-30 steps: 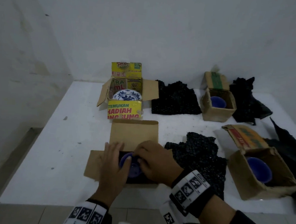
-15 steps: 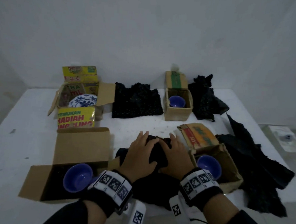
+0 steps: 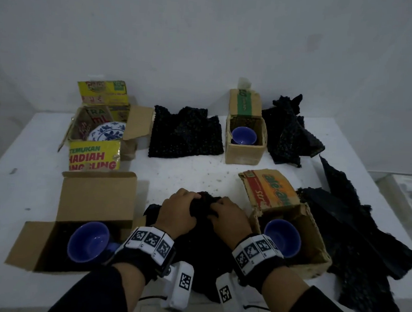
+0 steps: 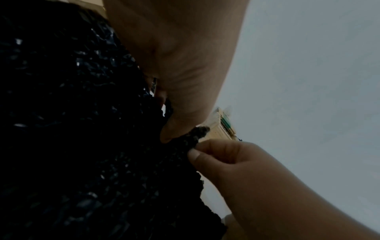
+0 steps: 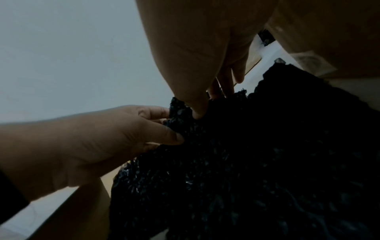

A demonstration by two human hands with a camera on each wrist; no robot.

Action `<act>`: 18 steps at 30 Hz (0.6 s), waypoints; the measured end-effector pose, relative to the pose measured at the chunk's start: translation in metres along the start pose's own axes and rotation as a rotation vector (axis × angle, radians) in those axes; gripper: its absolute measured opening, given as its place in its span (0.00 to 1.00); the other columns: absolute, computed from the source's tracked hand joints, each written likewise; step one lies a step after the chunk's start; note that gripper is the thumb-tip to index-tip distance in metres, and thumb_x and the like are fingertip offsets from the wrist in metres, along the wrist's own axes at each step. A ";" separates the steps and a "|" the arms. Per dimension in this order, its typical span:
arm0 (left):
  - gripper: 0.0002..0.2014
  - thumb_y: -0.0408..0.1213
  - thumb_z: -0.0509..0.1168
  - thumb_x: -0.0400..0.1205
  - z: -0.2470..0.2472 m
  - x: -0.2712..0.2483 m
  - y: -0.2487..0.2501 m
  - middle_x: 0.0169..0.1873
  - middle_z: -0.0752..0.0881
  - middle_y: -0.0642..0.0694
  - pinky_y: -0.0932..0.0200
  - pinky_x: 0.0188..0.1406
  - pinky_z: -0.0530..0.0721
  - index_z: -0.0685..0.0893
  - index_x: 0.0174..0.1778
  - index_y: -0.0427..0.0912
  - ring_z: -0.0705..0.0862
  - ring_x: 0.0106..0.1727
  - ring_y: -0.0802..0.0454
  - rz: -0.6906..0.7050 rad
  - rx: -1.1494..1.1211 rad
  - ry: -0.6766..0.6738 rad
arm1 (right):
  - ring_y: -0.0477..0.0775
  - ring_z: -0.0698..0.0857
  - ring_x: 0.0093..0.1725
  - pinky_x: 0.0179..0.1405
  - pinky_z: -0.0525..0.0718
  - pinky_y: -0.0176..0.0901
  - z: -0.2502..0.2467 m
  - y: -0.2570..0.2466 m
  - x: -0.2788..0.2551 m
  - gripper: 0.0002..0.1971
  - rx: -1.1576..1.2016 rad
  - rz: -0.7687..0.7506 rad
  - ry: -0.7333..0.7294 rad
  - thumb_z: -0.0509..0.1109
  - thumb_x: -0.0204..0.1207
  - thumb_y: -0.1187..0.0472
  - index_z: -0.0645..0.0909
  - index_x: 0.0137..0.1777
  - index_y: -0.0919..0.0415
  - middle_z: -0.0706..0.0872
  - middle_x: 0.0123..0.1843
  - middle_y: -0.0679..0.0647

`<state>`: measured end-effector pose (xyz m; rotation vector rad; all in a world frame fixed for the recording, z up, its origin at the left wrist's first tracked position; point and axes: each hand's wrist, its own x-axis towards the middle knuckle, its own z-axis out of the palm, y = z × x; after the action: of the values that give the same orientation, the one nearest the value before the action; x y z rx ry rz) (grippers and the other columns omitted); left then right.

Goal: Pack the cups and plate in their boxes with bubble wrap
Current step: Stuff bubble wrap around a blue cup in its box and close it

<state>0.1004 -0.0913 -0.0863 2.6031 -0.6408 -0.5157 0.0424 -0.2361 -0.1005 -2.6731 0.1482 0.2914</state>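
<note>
A black bubble wrap sheet (image 3: 203,257) lies on the white table (image 3: 174,178) between two near boxes. My left hand (image 3: 180,209) and right hand (image 3: 230,217) sit side by side on its far edge, each pinching a bunched fold (image 3: 203,204). In the left wrist view my left hand (image 4: 180,97) presses its thumb into the wrap (image 4: 82,129) beside the right hand (image 4: 236,165). The right wrist view shows my right hand (image 5: 195,65) and left hand (image 5: 92,138) gripping the wrap (image 5: 246,162). Blue cups sit in the left box (image 3: 90,241), right box (image 3: 282,240) and far box (image 3: 243,136). A blue-patterned plate (image 3: 107,131) stands in the yellow box.
More black bubble wrap lies at the back middle (image 3: 186,133), back right (image 3: 290,134) and along the right edge (image 3: 354,237). The open flaps of the left box (image 3: 96,197) and right box (image 3: 270,191) flank my hands. A white wall stands behind the table.
Both hands left the cup in the left box and moved right onto the bubble wrap. They lay flat on it half a second ago; now the fingers curl and bunch its far edge.
</note>
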 end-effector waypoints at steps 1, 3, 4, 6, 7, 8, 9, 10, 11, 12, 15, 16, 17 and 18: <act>0.25 0.33 0.66 0.73 0.000 -0.001 -0.001 0.65 0.75 0.45 0.50 0.61 0.79 0.75 0.68 0.50 0.79 0.63 0.45 0.003 -0.070 0.018 | 0.62 0.81 0.50 0.49 0.81 0.49 0.000 0.000 0.001 0.13 0.031 0.015 0.021 0.59 0.82 0.58 0.82 0.59 0.59 0.78 0.58 0.60; 0.24 0.31 0.66 0.74 0.000 -0.002 -0.002 0.65 0.76 0.45 0.53 0.63 0.79 0.76 0.67 0.49 0.78 0.64 0.47 0.026 -0.181 0.053 | 0.62 0.81 0.48 0.46 0.79 0.47 -0.002 -0.001 0.003 0.12 0.073 0.026 0.076 0.59 0.83 0.60 0.83 0.56 0.61 0.78 0.56 0.60; 0.22 0.31 0.66 0.75 -0.001 -0.002 -0.003 0.64 0.77 0.46 0.55 0.63 0.78 0.77 0.66 0.48 0.78 0.64 0.48 0.043 -0.209 0.070 | 0.62 0.81 0.47 0.44 0.77 0.45 -0.003 -0.001 0.004 0.12 0.088 0.027 0.103 0.59 0.82 0.61 0.83 0.55 0.62 0.79 0.55 0.60; 0.16 0.33 0.66 0.77 -0.001 0.000 -0.003 0.60 0.80 0.47 0.59 0.60 0.78 0.79 0.61 0.46 0.79 0.62 0.50 0.062 -0.223 0.097 | 0.62 0.81 0.46 0.44 0.77 0.45 -0.007 -0.003 0.006 0.11 0.119 0.034 0.156 0.58 0.82 0.63 0.82 0.52 0.63 0.79 0.54 0.60; 0.12 0.35 0.66 0.78 -0.003 0.000 -0.002 0.57 0.82 0.47 0.60 0.56 0.78 0.80 0.58 0.46 0.80 0.59 0.50 0.062 -0.221 0.114 | 0.61 0.81 0.45 0.45 0.77 0.47 -0.009 -0.003 0.008 0.10 0.138 0.045 0.181 0.58 0.82 0.63 0.81 0.51 0.63 0.78 0.54 0.60; 0.08 0.36 0.66 0.79 -0.004 0.000 0.000 0.53 0.83 0.47 0.60 0.50 0.78 0.80 0.53 0.46 0.81 0.55 0.49 0.062 -0.219 0.137 | 0.60 0.80 0.43 0.44 0.78 0.48 -0.011 -0.004 0.009 0.09 0.155 0.049 0.207 0.59 0.82 0.63 0.80 0.50 0.63 0.78 0.53 0.60; 0.04 0.37 0.65 0.79 -0.007 0.000 0.002 0.48 0.84 0.47 0.59 0.45 0.77 0.80 0.49 0.46 0.82 0.51 0.48 0.064 -0.225 0.169 | 0.59 0.79 0.41 0.44 0.77 0.48 -0.012 -0.005 0.010 0.08 0.172 0.043 0.235 0.59 0.81 0.63 0.79 0.48 0.62 0.78 0.53 0.59; 0.02 0.36 0.65 0.80 -0.009 0.000 0.003 0.45 0.84 0.47 0.59 0.41 0.75 0.79 0.45 0.46 0.82 0.47 0.49 0.067 -0.243 0.206 | 0.58 0.77 0.40 0.43 0.76 0.48 -0.013 -0.007 0.012 0.07 0.196 0.027 0.265 0.58 0.81 0.64 0.78 0.48 0.62 0.77 0.52 0.59; 0.02 0.35 0.65 0.79 -0.012 0.000 0.004 0.41 0.84 0.47 0.60 0.39 0.73 0.78 0.43 0.46 0.82 0.44 0.50 0.072 -0.269 0.246 | 0.58 0.76 0.40 0.43 0.75 0.49 -0.015 -0.009 0.013 0.06 0.228 0.008 0.293 0.58 0.82 0.65 0.77 0.48 0.63 0.76 0.52 0.59; 0.03 0.35 0.65 0.79 -0.015 0.001 0.005 0.38 0.84 0.49 0.61 0.37 0.72 0.77 0.42 0.46 0.81 0.41 0.51 0.075 -0.292 0.281 | 0.58 0.76 0.41 0.42 0.75 0.49 -0.017 -0.011 0.014 0.06 0.262 -0.013 0.324 0.57 0.82 0.65 0.75 0.47 0.62 0.76 0.51 0.58; 0.06 0.33 0.66 0.78 -0.028 0.002 0.010 0.32 0.81 0.52 0.58 0.33 0.73 0.76 0.38 0.47 0.82 0.37 0.50 0.089 -0.356 0.352 | 0.54 0.75 0.40 0.41 0.73 0.47 -0.027 -0.021 0.013 0.05 0.426 -0.097 0.403 0.57 0.83 0.60 0.71 0.46 0.57 0.75 0.44 0.53; 0.06 0.32 0.66 0.77 -0.034 0.003 0.012 0.32 0.83 0.52 0.57 0.35 0.77 0.78 0.38 0.46 0.83 0.37 0.50 0.094 -0.413 0.361 | 0.52 0.77 0.42 0.42 0.75 0.46 -0.033 -0.025 0.011 0.03 0.500 -0.127 0.391 0.60 0.82 0.57 0.72 0.48 0.56 0.77 0.45 0.52; 0.06 0.30 0.67 0.76 -0.040 0.003 0.013 0.34 0.85 0.51 0.56 0.38 0.81 0.80 0.39 0.46 0.84 0.39 0.50 0.100 -0.483 0.364 | 0.50 0.79 0.46 0.45 0.78 0.44 -0.040 -0.029 0.009 0.06 0.553 -0.160 0.357 0.63 0.81 0.55 0.73 0.53 0.54 0.80 0.48 0.51; 0.08 0.27 0.67 0.75 -0.047 0.004 0.014 0.35 0.86 0.51 0.55 0.40 0.83 0.82 0.40 0.46 0.85 0.40 0.51 0.107 -0.543 0.364 | 0.47 0.81 0.51 0.49 0.79 0.40 -0.047 -0.033 0.008 0.12 0.578 -0.195 0.321 0.67 0.79 0.54 0.73 0.59 0.53 0.81 0.52 0.50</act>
<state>0.1194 -0.0904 -0.0408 2.0597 -0.4376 -0.1421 0.0632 -0.2281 -0.0473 -2.1166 0.0552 -0.2176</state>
